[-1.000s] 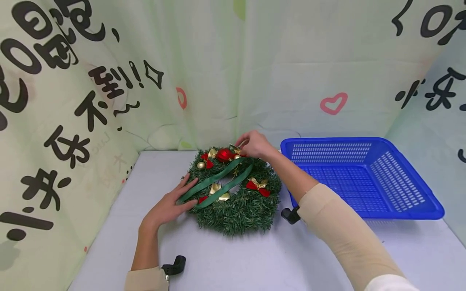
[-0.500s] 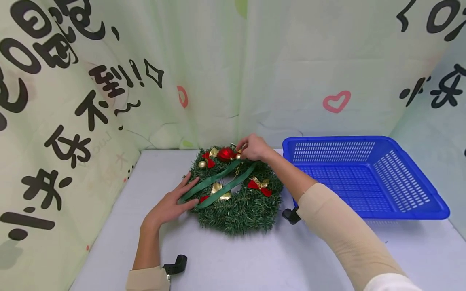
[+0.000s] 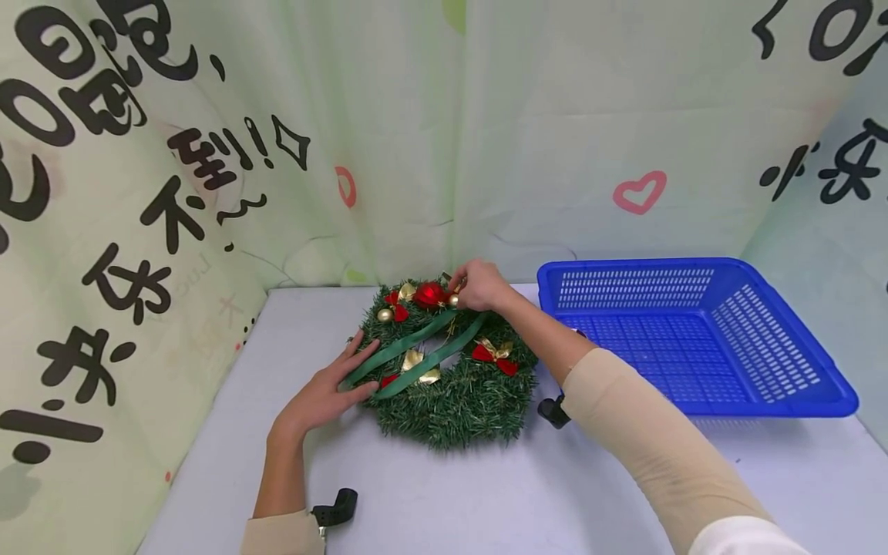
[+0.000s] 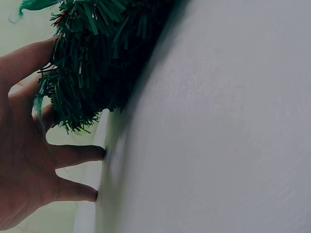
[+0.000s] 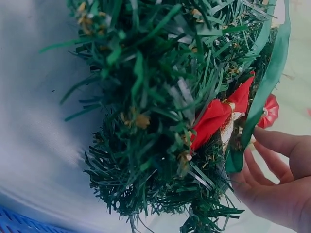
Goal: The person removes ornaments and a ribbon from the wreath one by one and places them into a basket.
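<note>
A green Christmas wreath [image 3: 451,412] lies on the table, dressed with red-and-gold bows [image 3: 494,356], a shiny red ball [image 3: 430,294] and small gold balls [image 3: 385,315]. Across it runs a long green ribbon [image 3: 416,370] in a loop. My left hand [image 3: 322,393] rests spread on the wreath's left edge, over the ribbon's near end; two of its fingers [image 4: 77,154] reach down to the table. At the top right of the wreath, my right hand [image 3: 480,285] pinches among the ornaments, beside a gold ball and the ribbon's far end [image 5: 235,160]. Its fingers hide the exact ornament.
To the right of the wreath stands a blue plastic basket [image 3: 652,362], partly behind my right forearm. A printed curtain [image 3: 541,139] hangs behind and along the sides of the white table [image 3: 430,501]. Black wrist-camera mounts [image 3: 553,412] stick out from both arms.
My right hand has shifted slightly down and toward me at the wreath's top right, now covering the ribbon's far bend. My left hand stays put.
</note>
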`<state>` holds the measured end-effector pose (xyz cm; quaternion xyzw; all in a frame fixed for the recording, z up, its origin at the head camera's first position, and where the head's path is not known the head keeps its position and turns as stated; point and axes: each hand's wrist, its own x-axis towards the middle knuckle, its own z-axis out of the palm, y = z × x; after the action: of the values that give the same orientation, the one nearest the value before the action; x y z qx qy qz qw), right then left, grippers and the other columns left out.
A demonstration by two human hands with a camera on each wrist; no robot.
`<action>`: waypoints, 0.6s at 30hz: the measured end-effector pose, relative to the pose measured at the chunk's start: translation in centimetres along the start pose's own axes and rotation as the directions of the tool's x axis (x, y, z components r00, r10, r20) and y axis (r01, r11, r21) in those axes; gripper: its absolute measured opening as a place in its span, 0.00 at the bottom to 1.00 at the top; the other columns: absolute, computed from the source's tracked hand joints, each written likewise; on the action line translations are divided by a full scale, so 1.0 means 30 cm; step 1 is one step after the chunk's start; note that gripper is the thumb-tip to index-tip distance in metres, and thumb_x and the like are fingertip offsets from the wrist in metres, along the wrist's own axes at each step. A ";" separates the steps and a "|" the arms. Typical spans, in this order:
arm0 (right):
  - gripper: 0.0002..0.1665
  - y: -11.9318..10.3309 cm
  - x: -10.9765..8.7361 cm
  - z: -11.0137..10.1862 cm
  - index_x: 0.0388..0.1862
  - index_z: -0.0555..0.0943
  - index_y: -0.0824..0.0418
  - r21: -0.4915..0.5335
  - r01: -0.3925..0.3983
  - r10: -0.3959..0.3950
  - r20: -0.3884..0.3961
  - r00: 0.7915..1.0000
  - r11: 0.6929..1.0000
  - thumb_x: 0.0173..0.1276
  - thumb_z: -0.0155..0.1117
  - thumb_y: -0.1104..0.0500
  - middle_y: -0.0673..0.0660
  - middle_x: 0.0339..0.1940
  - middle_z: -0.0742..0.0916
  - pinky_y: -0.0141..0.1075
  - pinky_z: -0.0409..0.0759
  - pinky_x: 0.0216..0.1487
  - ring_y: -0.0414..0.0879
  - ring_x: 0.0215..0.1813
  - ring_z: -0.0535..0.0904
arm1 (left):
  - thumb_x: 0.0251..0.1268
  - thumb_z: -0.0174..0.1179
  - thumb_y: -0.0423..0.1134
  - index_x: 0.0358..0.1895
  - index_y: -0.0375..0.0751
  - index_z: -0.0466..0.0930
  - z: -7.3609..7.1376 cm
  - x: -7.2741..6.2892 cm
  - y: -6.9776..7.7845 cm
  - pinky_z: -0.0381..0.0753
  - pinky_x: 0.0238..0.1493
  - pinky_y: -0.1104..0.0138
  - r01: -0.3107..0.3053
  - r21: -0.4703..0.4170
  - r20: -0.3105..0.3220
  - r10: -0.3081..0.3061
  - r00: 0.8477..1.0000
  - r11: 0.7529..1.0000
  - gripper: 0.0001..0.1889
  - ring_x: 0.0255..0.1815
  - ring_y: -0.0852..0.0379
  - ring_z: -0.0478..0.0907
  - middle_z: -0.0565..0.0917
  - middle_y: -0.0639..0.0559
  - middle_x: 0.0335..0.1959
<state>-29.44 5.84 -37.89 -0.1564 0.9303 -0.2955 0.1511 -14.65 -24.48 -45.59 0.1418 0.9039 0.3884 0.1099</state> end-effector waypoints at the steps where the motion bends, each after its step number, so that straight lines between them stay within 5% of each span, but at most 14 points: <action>1: 0.16 0.000 0.002 0.002 0.52 0.89 0.62 -0.006 0.004 -0.004 -0.003 1.000 1.000 0.64 0.71 0.65 0.63 0.51 0.90 0.42 0.81 0.50 0.57 0.53 0.82 | 0.77 0.61 0.54 0.85 0.62 0.54 0.000 0.001 0.001 0.54 0.76 0.29 0.000 -0.003 0.000 0.000 1.000 1.000 0.39 0.86 0.35 0.44 0.41 0.56 0.88; 18: 0.14 0.005 0.024 0.023 0.45 0.90 0.61 0.002 0.000 0.000 -0.024 1.000 1.000 0.60 0.72 0.68 0.60 0.49 0.91 0.43 0.83 0.50 0.58 0.55 0.83 | 0.77 0.61 0.55 0.85 0.61 0.54 -0.002 0.003 0.000 0.55 0.76 0.30 -0.002 0.002 -0.001 0.002 1.000 1.000 0.39 0.86 0.35 0.44 0.41 0.56 0.88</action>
<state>-29.86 5.33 -38.65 -0.1525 0.9317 -0.2983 0.1400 -14.75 -24.51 -45.56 0.1425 0.9042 0.3877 0.1088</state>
